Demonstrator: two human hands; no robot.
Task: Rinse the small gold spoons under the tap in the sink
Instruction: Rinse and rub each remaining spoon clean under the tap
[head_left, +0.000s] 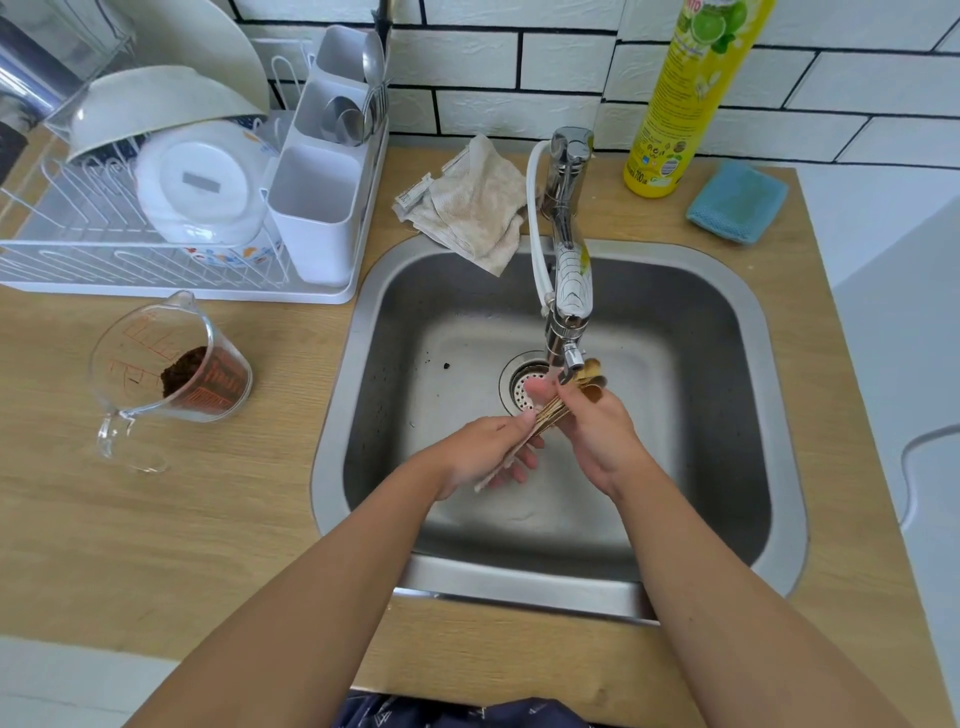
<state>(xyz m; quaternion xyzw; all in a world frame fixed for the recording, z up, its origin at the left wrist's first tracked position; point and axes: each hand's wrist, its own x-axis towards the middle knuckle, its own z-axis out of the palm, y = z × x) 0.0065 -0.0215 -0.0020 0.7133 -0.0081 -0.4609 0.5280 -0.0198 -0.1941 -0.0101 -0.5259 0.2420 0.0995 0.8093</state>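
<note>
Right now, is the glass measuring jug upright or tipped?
Tipped: the measuring jug lies on its side on the counter, dark grounds inside.

Your right hand (597, 436) hides most of the spoons (550, 413) just below the tap (569, 291); their count is unclear.

Two hands (483, 452); one tap (569, 270); one measuring jug (171, 364); one detergent bottle (685, 98).

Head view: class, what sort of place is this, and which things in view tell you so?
Most likely a home kitchen. A steel sink with a tap is set in a wooden counter, a dish rack holds bowls and cutlery, and both hands hold spoons under the tap.
</note>
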